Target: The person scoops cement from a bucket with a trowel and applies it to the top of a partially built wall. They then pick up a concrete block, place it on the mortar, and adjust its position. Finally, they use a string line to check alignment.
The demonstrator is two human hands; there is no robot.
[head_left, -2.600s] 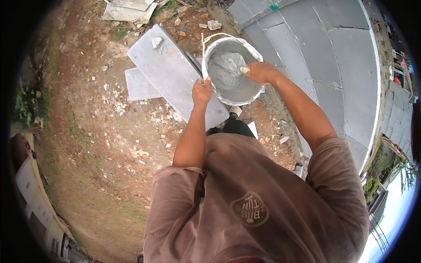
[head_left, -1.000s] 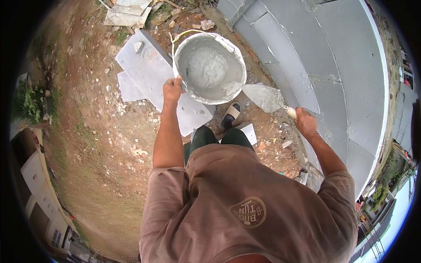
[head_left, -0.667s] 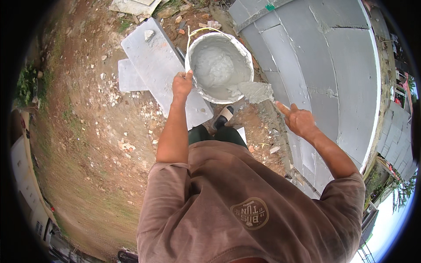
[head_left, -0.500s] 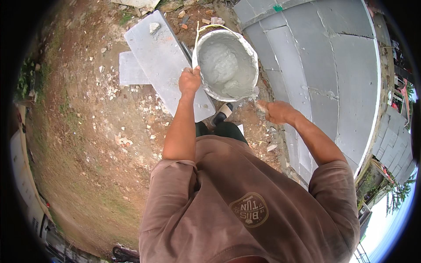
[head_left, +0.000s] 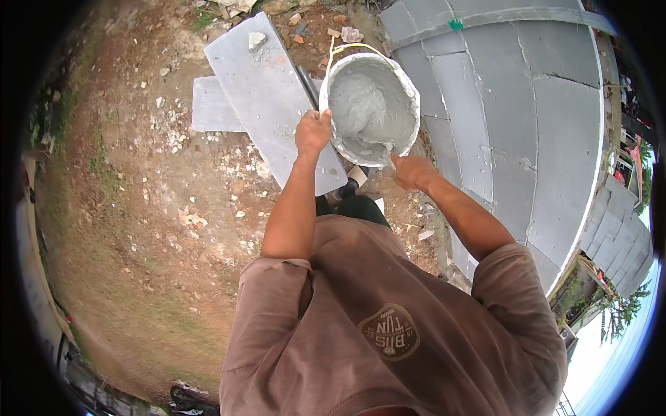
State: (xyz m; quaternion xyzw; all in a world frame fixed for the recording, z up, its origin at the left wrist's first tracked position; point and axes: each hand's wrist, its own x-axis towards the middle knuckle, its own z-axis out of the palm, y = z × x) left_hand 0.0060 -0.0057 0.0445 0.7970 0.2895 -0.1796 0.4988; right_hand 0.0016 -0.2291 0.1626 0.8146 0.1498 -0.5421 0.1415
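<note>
A white bucket (head_left: 416, 97) holds wet grey mortar (head_left: 361, 104) with a smeared, uneven surface. My left hand (head_left: 313, 130) is closed on the bucket's left rim. At the lower right rim, my right hand (head_left: 413, 172) grips a mortar-smeared trowel (head_left: 386, 147). Its blade dips into the mortar, which hides most of it. A pale yellowish bail handle (head_left: 361, 46) lies over the far side of the bucket.
Left of the bucket, a long grey panel (head_left: 270, 97) lies slanted across another panel (head_left: 216, 104), with a stone chunk (head_left: 257, 40) on top. On the right stands a wall of grey panels (head_left: 510, 118) with mortared joints. Rubble dots the dirt ground (head_left: 139, 208).
My right hand has moved left and brought the trowel from outside the rim into the mortar. The bucket and my left hand sit slightly further right in view.
</note>
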